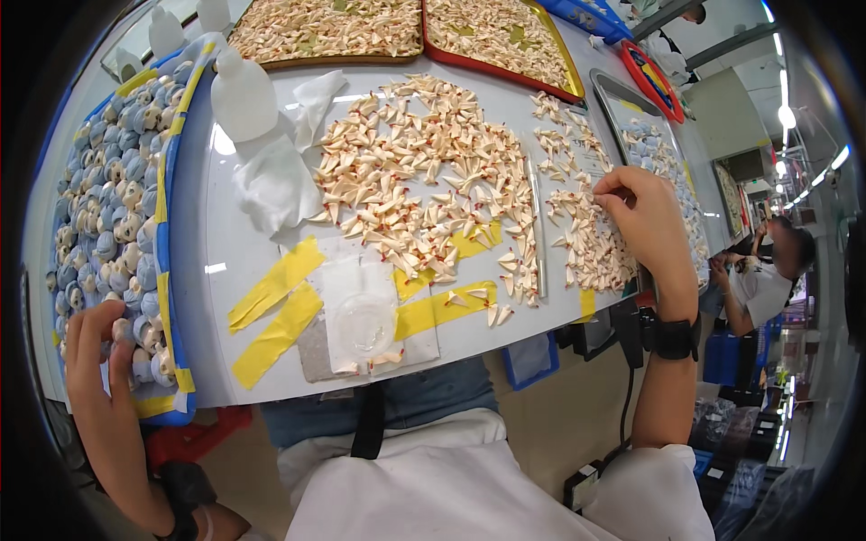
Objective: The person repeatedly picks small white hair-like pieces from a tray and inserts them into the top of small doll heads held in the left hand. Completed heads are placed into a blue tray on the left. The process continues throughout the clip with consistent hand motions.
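Observation:
At the far left, my left hand [95, 365] reaches into a blue tray [183, 383] edged with yellow tape. Its thumb and fingers close around a small round blue-and-cream head [120, 330], one among many like it. My right hand [657, 225] is pinched over a group of small cream pointed pieces with red tips [591, 248] on the right of the table; whatever its fingertips hold is too small to make out. A larger spread of the same pieces [406, 171] covers the middle, left of a thin clear strip [539, 239].
A clear round dish [361, 325] sits on a white pad near the front edge, among yellow tape strips [280, 338]. A white bottle [244, 95] and crumpled tissues [278, 189] stand left. Full trays [338, 61] line the back; a metal tray [616, 99] holds more heads. Another person [762, 288] sits right.

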A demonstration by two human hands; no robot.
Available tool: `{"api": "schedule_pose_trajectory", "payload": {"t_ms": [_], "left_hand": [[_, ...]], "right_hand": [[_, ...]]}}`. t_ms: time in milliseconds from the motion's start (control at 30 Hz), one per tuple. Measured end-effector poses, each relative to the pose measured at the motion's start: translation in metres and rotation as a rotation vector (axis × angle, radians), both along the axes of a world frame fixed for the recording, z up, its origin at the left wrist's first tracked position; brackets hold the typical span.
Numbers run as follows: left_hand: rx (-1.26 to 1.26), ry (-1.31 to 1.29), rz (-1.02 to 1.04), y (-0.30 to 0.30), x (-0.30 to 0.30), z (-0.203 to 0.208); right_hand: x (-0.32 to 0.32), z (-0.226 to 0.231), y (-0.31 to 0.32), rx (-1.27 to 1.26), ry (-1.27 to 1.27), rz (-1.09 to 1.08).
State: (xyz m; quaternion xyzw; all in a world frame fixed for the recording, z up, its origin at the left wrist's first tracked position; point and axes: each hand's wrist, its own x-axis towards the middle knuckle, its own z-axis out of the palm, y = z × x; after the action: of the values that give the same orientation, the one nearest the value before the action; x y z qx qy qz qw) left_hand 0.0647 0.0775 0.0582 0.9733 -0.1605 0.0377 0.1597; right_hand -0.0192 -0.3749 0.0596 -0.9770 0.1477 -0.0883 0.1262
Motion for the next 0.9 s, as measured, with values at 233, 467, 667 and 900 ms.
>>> {"api": "schedule_pose_trajectory", "payload": {"t_ms": [233,467,667,900], "left_hand": [[-0.038,0.000,-0.078,0.007,0.006,-0.001],[-0.087,0.019,-0.012,0.011,0.004,-0.006],[-0.615,-0.172,-0.036,0.019,-0.009,-0.013],[-1.112,0.176,-0.303,-0.016,-0.044,-0.019]], "right_hand": [[-0.005,0.004,0.007,-0.004,-0.150,0.001],[-0.022,0.014,0.009,0.162,-0.214,-0.014],[-0.034,0.032,0.045,0.498,-0.290,-0.071],[-0.014,0.034,0.124,0.718,-0.298,0.187]]}}
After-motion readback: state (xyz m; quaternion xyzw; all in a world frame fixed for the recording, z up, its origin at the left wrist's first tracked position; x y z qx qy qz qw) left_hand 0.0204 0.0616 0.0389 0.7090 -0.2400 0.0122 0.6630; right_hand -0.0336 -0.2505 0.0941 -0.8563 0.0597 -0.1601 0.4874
